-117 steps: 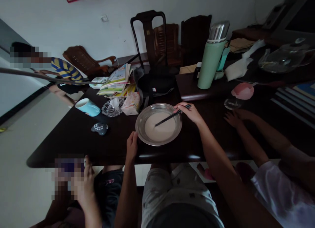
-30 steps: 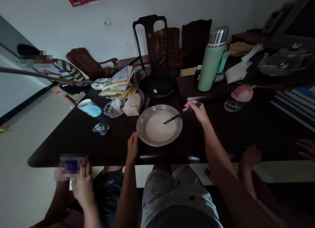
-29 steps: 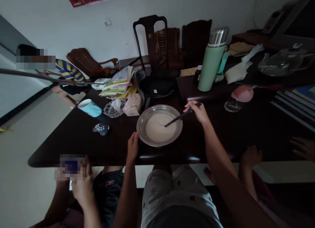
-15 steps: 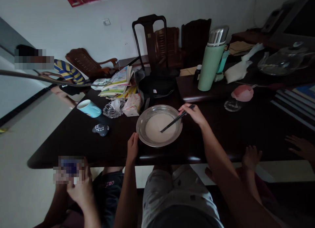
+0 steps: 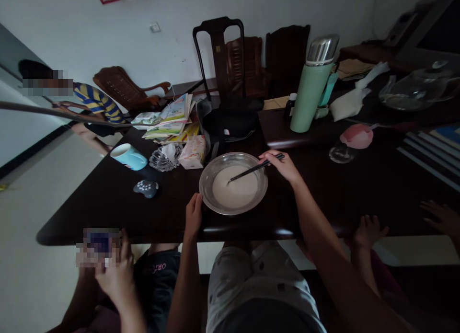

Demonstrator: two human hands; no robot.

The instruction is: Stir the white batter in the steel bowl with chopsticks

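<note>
A wide metal bowl (image 5: pixel 261 191) stands near the front edge of the dark table, holding a pale, creamy liquid (image 5: pixel 237 191). My left hand (image 5: pixel 194 211) grips the bowl's left rim, its fingers mostly hidden. At the far right rim, my right hand (image 5: pixel 282 164) is closed around dark chopsticks (image 5: pixel 247 172). Their tips dip into the liquid left of the bowl's middle and point left.
Behind the bowl are a tissue pack (image 5: pixel 193 152), a glass dish (image 5: pixel 163 160) and a blue mug (image 5: pixel 128 156). A green thermos (image 5: pixel 312 93) stands on a raised ledge. Another person's hand (image 5: pixel 370 232) rests on the table at right; someone sits at left.
The chopstick tips have swept left and slightly away from me through the liquid. My left hand has stayed on the rim, and the bowl is in about the same place.
</note>
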